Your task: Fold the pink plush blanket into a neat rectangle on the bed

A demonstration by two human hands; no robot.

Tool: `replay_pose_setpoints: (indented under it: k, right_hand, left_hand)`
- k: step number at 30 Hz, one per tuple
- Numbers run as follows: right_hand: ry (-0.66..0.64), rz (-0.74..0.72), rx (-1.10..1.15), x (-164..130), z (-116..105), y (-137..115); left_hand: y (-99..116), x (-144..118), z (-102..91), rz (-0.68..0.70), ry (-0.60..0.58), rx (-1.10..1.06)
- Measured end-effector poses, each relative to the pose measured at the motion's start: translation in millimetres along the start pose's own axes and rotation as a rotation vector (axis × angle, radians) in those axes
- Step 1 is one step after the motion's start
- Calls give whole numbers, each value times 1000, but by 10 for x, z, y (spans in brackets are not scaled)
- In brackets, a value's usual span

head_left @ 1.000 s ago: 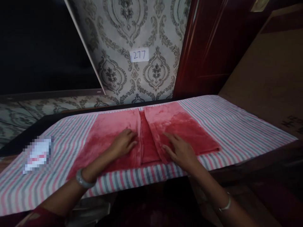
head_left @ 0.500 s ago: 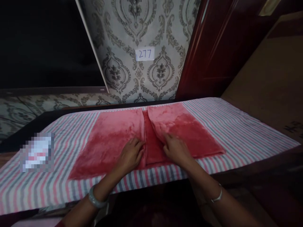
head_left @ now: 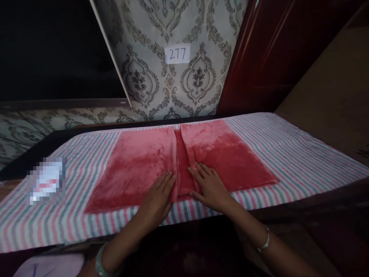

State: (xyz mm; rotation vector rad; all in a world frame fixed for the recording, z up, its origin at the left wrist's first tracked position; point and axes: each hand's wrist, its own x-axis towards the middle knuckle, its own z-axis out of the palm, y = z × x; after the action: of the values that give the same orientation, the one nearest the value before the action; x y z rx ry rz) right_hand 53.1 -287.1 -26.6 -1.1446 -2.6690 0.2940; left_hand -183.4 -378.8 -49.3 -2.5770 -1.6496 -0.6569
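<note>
Fleece blanket (head_left: 138, 161), coral red and plush, lay flat across a table covered with a pink, gray and white striped cloth (head_left: 294, 154). Its two side panels were folded inward, their inner edges apart, so that a darker strip showed between them.

The person's left hand (head_left: 157, 196) rested palm down on the left panel beside its inner edge, fingers nearly straight and close together. The right hand (head_left: 212, 188) lay with fingers fanned over the right panel's inner edge, thumb toward the near hem. Neither visibly pinched the fabric.

The pile looked soft, thick and limp: probably light, not fragile, apt to sag if raised by one corner. The loose inner edges seemed the easiest place to take hold, with both layers gathered at the hem.

Beyond, a card (head_left: 177, 53) reading 277 hung on patterned wallpaper (head_left: 141, 77).
</note>
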Motion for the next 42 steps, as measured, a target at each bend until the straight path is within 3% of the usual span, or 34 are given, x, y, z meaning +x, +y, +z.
replay_pose_setpoints:
  k: [4, 8, 13, 16, 19, 24, 27, 32, 35, 38, 40, 42]
  right_hand:
    - [11, 0, 54, -43, 89, 33]
    - [35, -8, 90, -43, 89, 60]
    - [98, -6, 145, -31, 91, 64]
    - [207, -24, 224, 27, 20, 93]
    - [271, 35, 167, 154, -23, 106]
    - [35, 112, 23, 341, 87, 55]
    - [7, 119, 16, 355, 151, 25]
    - [12, 89, 45, 342, 91, 46]
    - [39, 66, 99, 369, -76, 108]
    - [156, 95, 64, 403, -229, 150]
    - [176, 133, 16, 416, -242, 136]
    - [118, 153, 4, 418, -173, 96]
  left_hand:
    - [-26, 62, 22, -60, 89, -59]
    - [30, 83, 168, -152, 212, -44]
    - [117, 48, 341, -132, 135, 105]
    - [156, 50, 287, -94, 129, 139]
    - [182, 80, 228, -96, 120, 191]
    - [179, 114, 304, -97, 86, 250]
    - [196, 81, 315, -94, 114, 224]
    - [199, 62, -25, -71, 89, -12]
    - [98, 334, -359, -106, 63, -150]
    - [-74, 961, -567, -115, 38, -165]
    - [-198, 1516, -567, -106, -34, -117]
    - [-312, 2068, -464, -99, -155, -37]
